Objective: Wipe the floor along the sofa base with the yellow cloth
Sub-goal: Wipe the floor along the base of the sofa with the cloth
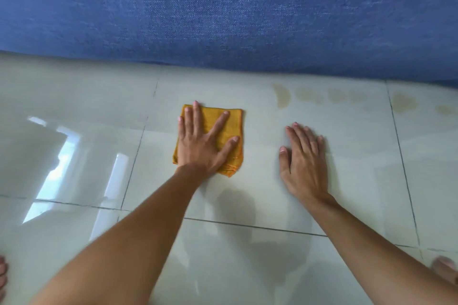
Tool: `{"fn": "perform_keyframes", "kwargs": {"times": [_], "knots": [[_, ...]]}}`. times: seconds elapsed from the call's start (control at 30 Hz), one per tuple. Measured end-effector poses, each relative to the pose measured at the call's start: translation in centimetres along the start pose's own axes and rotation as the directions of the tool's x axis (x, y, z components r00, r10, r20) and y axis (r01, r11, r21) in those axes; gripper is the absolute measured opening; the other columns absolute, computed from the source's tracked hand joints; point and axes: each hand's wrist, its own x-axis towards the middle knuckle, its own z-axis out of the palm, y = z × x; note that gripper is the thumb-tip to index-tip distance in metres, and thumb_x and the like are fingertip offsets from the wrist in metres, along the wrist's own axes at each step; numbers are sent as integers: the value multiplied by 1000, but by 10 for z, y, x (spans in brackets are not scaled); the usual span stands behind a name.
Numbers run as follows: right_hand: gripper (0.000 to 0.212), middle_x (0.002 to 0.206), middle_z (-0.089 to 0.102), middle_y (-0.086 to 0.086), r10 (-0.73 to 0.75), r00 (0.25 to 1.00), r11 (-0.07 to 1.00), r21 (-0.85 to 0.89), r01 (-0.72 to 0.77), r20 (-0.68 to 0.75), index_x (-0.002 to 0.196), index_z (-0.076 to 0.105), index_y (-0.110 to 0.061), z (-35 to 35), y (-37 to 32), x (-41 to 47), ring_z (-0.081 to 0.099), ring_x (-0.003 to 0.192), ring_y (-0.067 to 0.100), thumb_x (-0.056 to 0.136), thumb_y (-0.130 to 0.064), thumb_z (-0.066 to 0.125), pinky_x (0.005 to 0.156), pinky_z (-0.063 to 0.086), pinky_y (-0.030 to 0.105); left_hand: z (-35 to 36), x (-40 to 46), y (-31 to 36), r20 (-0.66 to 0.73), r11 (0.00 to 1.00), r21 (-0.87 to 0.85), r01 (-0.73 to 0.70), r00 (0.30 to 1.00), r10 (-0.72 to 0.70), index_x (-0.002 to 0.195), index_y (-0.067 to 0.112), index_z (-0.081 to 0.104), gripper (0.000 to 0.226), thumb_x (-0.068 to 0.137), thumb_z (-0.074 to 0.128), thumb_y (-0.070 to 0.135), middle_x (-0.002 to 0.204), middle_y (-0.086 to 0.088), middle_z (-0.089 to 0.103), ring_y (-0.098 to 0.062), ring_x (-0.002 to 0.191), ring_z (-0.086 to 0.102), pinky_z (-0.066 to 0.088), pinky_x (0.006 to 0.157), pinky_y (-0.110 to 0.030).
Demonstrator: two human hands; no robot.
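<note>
A folded yellow cloth (233, 126) lies flat on the pale tiled floor (347, 156), a short way in front of the blue fabric sofa base (223, 20). My left hand (203, 141) presses down on the cloth with fingers spread, covering most of its left half. To the right of the cloth, my right hand (304, 156) rests flat on the bare tile with fingers together, holding nothing. Yellowish smudges (309, 95) run along the floor close to the sofa base, right of the cloth.
The sofa base fills the whole top of the view and meets the floor along a long edge. Dark grout lines cross the glossy tiles. Window glare shines on the left tiles. My toes show at the bottom left (2, 277) and bottom right (446, 270) corners.
</note>
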Motion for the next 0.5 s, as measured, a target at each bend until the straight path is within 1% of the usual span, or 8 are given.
{"fn": "perform_keyframes", "kwargs": {"times": [0.17, 0.23, 0.3, 0.37, 0.43, 0.5], "knots": [[57, 155, 44, 10, -8, 1000, 999, -37, 8, -7, 146, 47, -7, 7, 6, 0, 38, 145, 30, 96, -31, 34, 120, 22, 55, -10, 49, -56, -1, 983, 8, 181, 983, -181, 151, 54, 9, 75, 83, 18, 82, 165, -20, -5, -41, 152, -1, 1, 124, -53], [57, 156, 42, 9, -8, 1000, 999, -37, 8, -11, 148, 45, -8, 9, 6, -1, 36, 146, 29, 97, -31, 34, 121, 21, 55, -11, 77, -61, 3, 974, 0, 227, 974, -227, 151, 53, 9, 76, 82, 16, 83, 164, -21, -7, -42, 152, -3, 0, 123, -53], [57, 157, 41, 9, -4, 1000, 1000, -31, 4, -19, 149, 43, -8, 10, 6, -1, 34, 147, 29, 97, -31, 34, 122, 20, 54, -11, 101, -51, 2, 968, -2, 252, 968, -252, 152, 53, 9, 77, 82, 15, 84, 164, -22, -8, -43, 151, -4, -1, 123, -54], [57, 157, 41, 9, -10, 999, 1000, -21, 9, -35, 148, 44, -8, 10, 7, -1, 35, 147, 29, 97, -30, 35, 121, 21, 55, -9, 120, -30, -5, 970, 0, 243, 970, -243, 152, 52, 11, 76, 82, 15, 82, 164, -24, -7, -44, 151, -3, -2, 122, -55], [55, 155, 43, 10, -19, 998, 1000, 21, 20, -61, 147, 46, -7, 10, 8, -1, 36, 147, 28, 97, -28, 37, 121, 22, 55, -6, 130, 0, 1, 982, 13, 190, 982, -190, 152, 51, 13, 75, 83, 16, 81, 163, -26, -3, -45, 151, -2, -2, 122, -56], [53, 154, 45, 11, -5, 996, 990, 138, 17, -87, 145, 49, -5, 8, 11, -1, 36, 146, 28, 98, -26, 37, 121, 22, 56, -3, 133, 36, 10, 992, 12, 126, 992, -126, 152, 49, 14, 75, 83, 17, 80, 162, -29, 1, -45, 151, -1, -1, 122, -56]]}}
